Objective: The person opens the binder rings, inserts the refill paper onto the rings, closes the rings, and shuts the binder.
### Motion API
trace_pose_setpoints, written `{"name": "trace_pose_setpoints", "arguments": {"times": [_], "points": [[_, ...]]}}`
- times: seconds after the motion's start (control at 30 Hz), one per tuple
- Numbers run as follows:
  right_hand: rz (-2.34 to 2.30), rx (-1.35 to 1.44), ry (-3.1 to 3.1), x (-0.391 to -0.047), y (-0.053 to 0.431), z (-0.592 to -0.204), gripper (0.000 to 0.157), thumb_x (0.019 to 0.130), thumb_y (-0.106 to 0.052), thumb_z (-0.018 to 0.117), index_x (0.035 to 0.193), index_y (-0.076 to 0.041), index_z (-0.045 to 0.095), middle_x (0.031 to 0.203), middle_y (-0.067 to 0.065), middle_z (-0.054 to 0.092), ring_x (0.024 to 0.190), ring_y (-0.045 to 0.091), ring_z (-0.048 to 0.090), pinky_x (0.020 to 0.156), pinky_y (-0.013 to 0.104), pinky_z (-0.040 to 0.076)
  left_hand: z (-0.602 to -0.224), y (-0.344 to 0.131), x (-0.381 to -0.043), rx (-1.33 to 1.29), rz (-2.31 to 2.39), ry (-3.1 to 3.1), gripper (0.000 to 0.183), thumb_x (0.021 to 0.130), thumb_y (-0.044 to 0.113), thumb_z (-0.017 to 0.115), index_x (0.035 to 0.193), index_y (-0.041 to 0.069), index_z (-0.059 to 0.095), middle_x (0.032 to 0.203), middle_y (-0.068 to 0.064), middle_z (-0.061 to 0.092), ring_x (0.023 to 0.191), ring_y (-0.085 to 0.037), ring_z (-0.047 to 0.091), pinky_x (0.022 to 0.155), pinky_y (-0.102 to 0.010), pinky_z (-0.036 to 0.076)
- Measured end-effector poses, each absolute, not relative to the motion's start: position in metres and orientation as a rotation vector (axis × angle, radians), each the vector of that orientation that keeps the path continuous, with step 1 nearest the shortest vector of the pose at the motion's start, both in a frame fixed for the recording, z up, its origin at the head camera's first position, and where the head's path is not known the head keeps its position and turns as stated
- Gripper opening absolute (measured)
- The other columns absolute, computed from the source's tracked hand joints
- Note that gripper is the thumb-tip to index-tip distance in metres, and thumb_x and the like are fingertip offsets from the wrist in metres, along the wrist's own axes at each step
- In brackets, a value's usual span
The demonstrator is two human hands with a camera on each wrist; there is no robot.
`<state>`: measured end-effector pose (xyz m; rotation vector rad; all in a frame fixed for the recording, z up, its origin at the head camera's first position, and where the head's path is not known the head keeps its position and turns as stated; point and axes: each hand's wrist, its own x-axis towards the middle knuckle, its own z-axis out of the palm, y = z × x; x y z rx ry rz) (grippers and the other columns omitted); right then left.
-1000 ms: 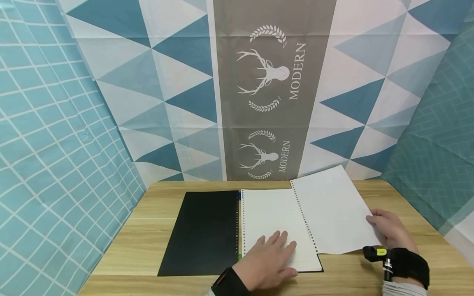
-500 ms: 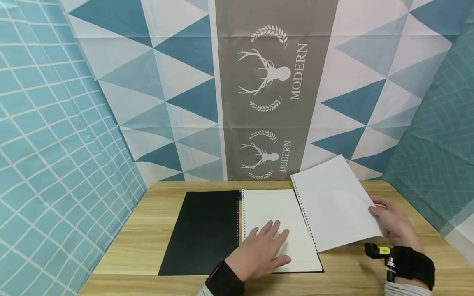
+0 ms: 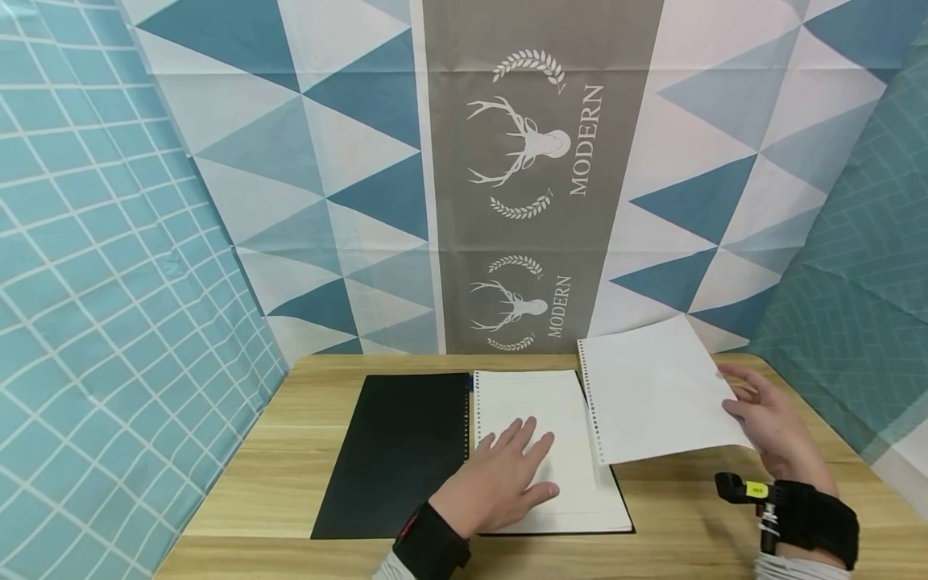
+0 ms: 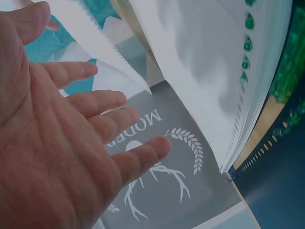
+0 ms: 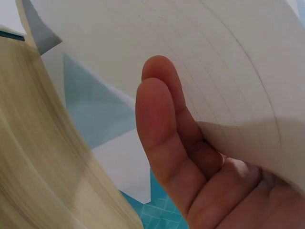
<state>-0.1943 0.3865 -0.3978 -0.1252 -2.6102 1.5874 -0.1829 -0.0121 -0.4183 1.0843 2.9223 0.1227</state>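
A white loose-leaf sheet point(image 3: 656, 391), with a row of punched holes along its left edge, is raised and tilted at the right. My right hand point(image 3: 772, 423) pinches its right edge between thumb and fingers. Faint ruled lines show on the sheet's underside point(image 5: 228, 71) in the right wrist view. My left hand point(image 3: 500, 483) is spread, fingers straight, over the stack of punched white pages point(image 3: 580, 499). The left wrist view shows its palm and separated fingers, holding nothing. A black cover point(image 3: 399, 451) lies flat left of the pages, its right edge punched.
The pages lie on a black back cover, whose edge shows at right. A small blue piece point(image 3: 470, 382) sits at the spine's top; a green strip point(image 4: 285, 71) shows along it. Under everything is a wooden table point(image 3: 246, 475), with patterned cloths point(image 3: 362, 161) behind and at both sides.
The loose sheet has lifted and shifted right with my right hand, its lower left corner now higher over the pages. My left hand has slid left and slightly away from me across the pages.
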Motion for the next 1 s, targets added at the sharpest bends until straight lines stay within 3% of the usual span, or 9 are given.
{"name": "trace_pose_setpoints", "arguments": {"times": [0.07,0.13,0.2,0.27,0.43,0.73,0.83,0.9,1.0], "points": [[1.528,-0.125,-2.648,-0.194,0.385,-0.396,0.048,0.109,-0.011,0.036,0.156,-0.001,0.032,0.148,0.028,0.044,0.106,0.005,0.056,0.075,0.016,0.053,-0.417,-0.014,-0.183,1.071,0.136,2.930,0.063,0.105,0.060,0.038,0.159,0.028,0.033,0.168,-0.004,0.031,0.156,-0.023,0.031,0.118,-0.052,0.039],[1.488,-0.127,-2.690,-0.194,0.384,-0.394,0.047,0.109,-0.012,0.034,0.153,0.006,0.035,0.160,0.037,0.019,0.108,0.002,0.049,0.077,0.011,0.049,-0.415,-0.015,-0.183,1.055,0.150,2.932,0.063,0.105,0.058,0.039,0.159,0.028,0.033,0.168,-0.004,0.030,0.156,-0.023,0.031,0.119,-0.052,0.038],[1.489,-0.128,-2.702,-0.195,0.383,-0.392,0.047,0.109,-0.012,0.034,0.151,0.010,0.036,0.160,0.038,0.019,0.103,0.000,0.050,0.077,0.012,0.050,-0.413,-0.016,-0.183,1.044,0.158,2.931,0.063,0.105,0.058,0.039,0.160,0.028,0.033,0.168,-0.005,0.030,0.156,-0.023,0.030,0.119,-0.052,0.037],[1.493,-0.120,-2.700,-0.195,0.381,-0.391,0.048,0.109,-0.012,0.035,0.151,0.010,0.036,0.159,0.038,0.021,0.095,-0.012,0.047,0.077,0.013,0.051,-0.411,-0.017,-0.184,1.040,0.163,2.935,0.063,0.105,0.058,0.039,0.160,0.027,0.033,0.168,-0.005,0.030,0.156,-0.023,0.030,0.119,-0.052,0.037],[1.521,-0.092,-2.690,-0.195,0.377,-0.389,0.049,0.110,-0.016,0.036,0.152,0.009,0.036,0.159,0.037,0.023,0.092,-0.014,0.053,0.078,0.016,0.054,-0.410,-0.022,-0.187,1.023,0.177,2.946,0.063,0.105,0.058,0.038,0.160,0.027,0.033,0.168,-0.006,0.030,0.156,-0.024,0.029,0.120,-0.053,0.036],[1.519,-0.003,-2.703,-0.195,0.360,-0.383,0.050,0.110,-0.016,0.039,0.153,0.008,0.035,0.160,0.038,0.023,0.096,-0.016,0.049,0.078,0.012,0.051,-0.407,-0.031,-0.194,0.995,0.236,2.961,0.065,0.105,0.058,0.039,0.160,0.025,0.032,0.168,-0.008,0.029,0.157,-0.026,0.028,0.119,-0.055,0.036],[1.516,0.017,-2.702,-0.197,0.351,-0.381,0.049,0.110,-0.016,0.039,0.153,0.007,0.036,0.158,0.037,0.026,0.098,-0.008,0.056,0.078,0.014,0.052,-0.404,-0.034,-0.195,0.994,0.250,2.967,0.065,0.105,0.058,0.039,0.161,0.024,0.031,0.168,-0.008,0.029,0.157,-0.027,0.028,0.119,-0.056,0.036],[1.507,0.028,-2.710,-0.198,0.346,-0.379,0.048,0.110,-0.016,0.039,0.153,0.006,0.037,0.159,0.036,0.026,0.112,0.007,0.058,0.079,0.011,0.050,-0.403,-0.037,-0.195,0.995,0.255,2.976,0.065,0.105,0.057,0.039,0.161,0.023,0.032,0.168,-0.009,0.029,0.157,-0.027,0.028,0.119,-0.055,0.036],[1.480,0.035,-2.740,-0.199,0.340,-0.376,0.049,0.110,-0.018,0.040,0.153,0.005,0.037,0.162,0.034,0.025,0.137,0.035,0.045,0.089,0.018,0.051,-0.402,-0.040,-0.196,0.998,0.238,2.998,0.066,0.106,0.058,0.037,0.161,0.022,0.031,0.168,-0.009,0.030,0.156,-0.027,0.029,0.120,-0.053,0.036]]}}
